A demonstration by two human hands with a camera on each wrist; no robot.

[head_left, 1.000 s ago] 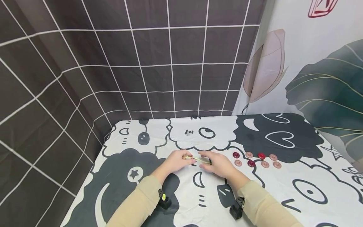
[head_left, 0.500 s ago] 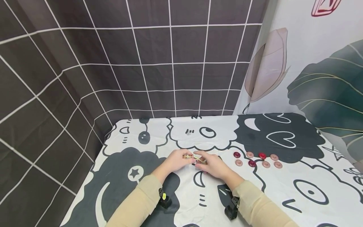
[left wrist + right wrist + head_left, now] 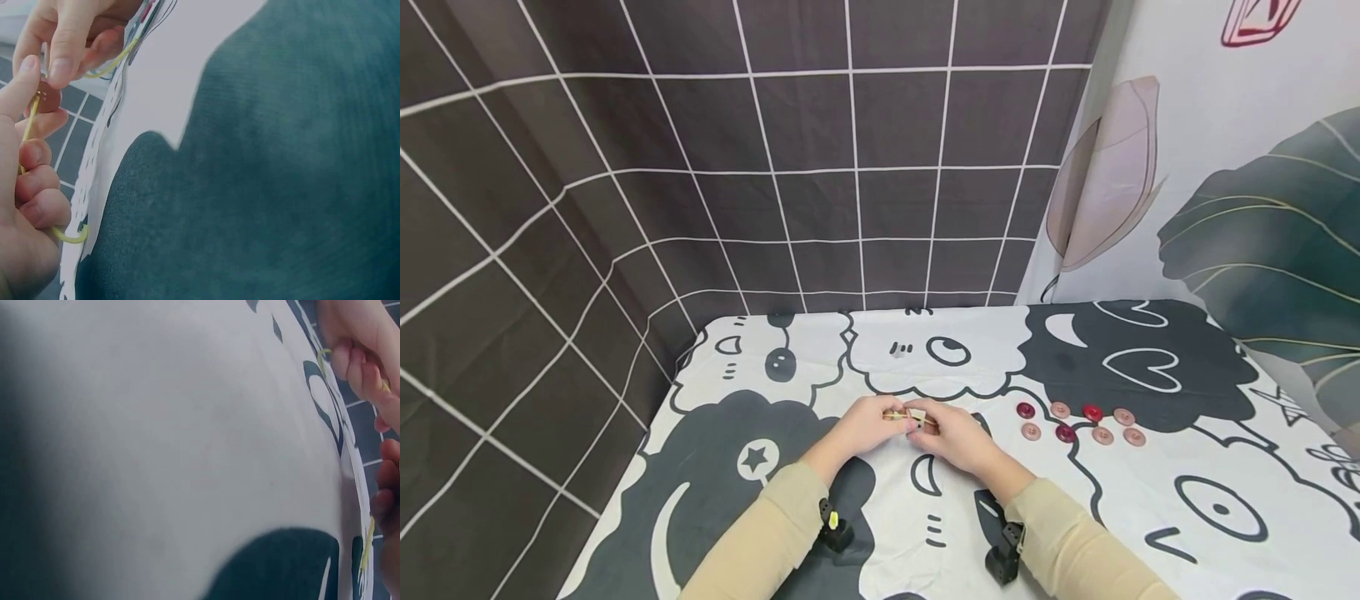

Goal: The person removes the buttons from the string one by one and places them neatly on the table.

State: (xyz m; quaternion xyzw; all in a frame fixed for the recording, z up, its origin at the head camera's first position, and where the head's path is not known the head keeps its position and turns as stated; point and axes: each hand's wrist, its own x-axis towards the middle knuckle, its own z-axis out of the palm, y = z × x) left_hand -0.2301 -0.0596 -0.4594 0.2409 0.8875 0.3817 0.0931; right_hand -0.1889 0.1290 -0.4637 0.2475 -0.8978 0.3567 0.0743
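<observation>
My left hand (image 3: pixel 867 427) and right hand (image 3: pixel 957 433) meet over the middle of the cloth in the head view. In the left wrist view, a reddish-brown button (image 3: pixel 51 100) is pinched between the left thumb and a finger. A yellow cord (image 3: pixel 32 119) runs from the curled left fingers up to the button's holes, and its short tail hangs below that hand. The right thumb lies right at the button's upper edge. More cord comes out of the right hand's grip, trailing to one side. The right fingertips behind the button are partly hidden.
Two short rows of loose buttons, dark red (image 3: pixel 1064 433), bright red (image 3: pixel 1092 412) and pinkish (image 3: pixel 1102 436), lie right of the hands. A cartoon-printed cloth (image 3: pixel 970 550) covers the table. Dark gridded curtain (image 3: pixel 895 204) hangs behind and at the left.
The right hand has moved left until its fingertips meet the left hand's. The cord stretch seen between the hands has shortened. The left hand has stayed in place.
</observation>
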